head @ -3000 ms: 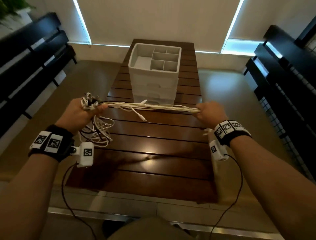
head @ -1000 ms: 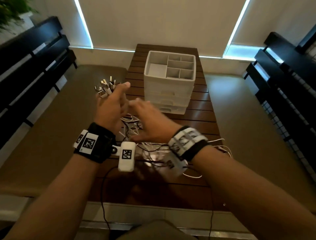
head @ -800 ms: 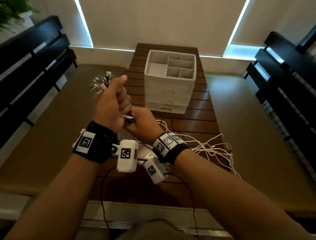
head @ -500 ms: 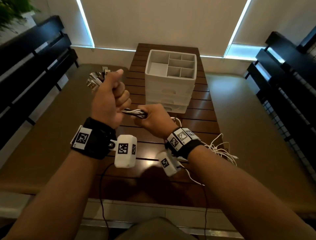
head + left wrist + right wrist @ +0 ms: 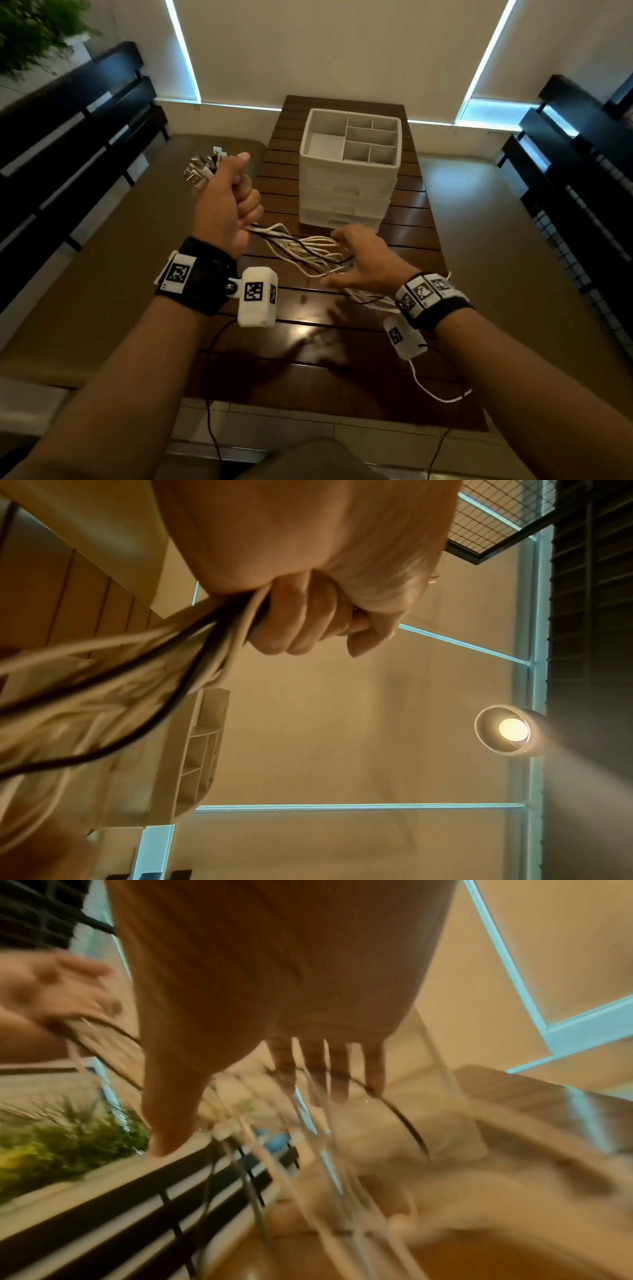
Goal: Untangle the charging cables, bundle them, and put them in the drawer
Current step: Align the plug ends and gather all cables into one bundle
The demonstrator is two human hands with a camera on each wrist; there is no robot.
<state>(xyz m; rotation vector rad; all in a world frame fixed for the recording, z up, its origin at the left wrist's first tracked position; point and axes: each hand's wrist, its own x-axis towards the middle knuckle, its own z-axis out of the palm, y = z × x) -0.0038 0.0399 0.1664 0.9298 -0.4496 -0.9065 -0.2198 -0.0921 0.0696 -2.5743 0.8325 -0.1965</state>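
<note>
My left hand [image 5: 229,202] is a raised fist that grips a bunch of white and black charging cables [image 5: 308,250] just below their plug ends [image 5: 202,168], which stick out above the thumb. The strands fan out down and to the right from the fist. My right hand [image 5: 363,260] is spread open among them over the wooden table [image 5: 342,377], with strands passing between its straight fingers [image 5: 329,1069]. The left wrist view shows the curled fingers [image 5: 308,615] round the cables [image 5: 137,669]. A white drawer unit [image 5: 346,192] stands behind the hands, its drawers closed.
The drawer unit's top is an open tray with dividers [image 5: 370,144]. Loose cable ends trail off the table's right edge [image 5: 438,394]. Dark slatted benches [image 5: 68,137] flank the table on both sides, and a plant [image 5: 30,31] stands at the far left.
My right hand, which gripped the cables next to the left fist, has slid down and right along them and opened its fingers. The left fist stays raised.
</note>
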